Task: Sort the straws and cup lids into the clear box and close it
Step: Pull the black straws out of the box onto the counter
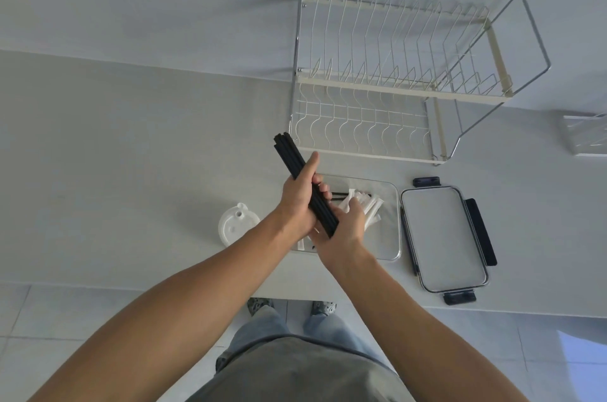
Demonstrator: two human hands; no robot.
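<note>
A bundle of several black straws (290, 157) slants up and to the left above the counter. My left hand (297, 196) is closed around its middle. My right hand (343, 226) cups its lower end. Under both hands stands the open clear box (391, 221), holding white straws (369, 203) and a black straw or two. A stack of white cup lids (235, 226) sits on the counter left of the box. The box's clear lid (441, 235) with dark clips lies flat to the right of the box.
A white and chrome wire dish rack (394, 79) stands at the back against the wall. A clear plastic item (586, 134) lies at the far right. The counter's front edge (295, 298) runs just below the box, with my feet on the tiled floor beneath.
</note>
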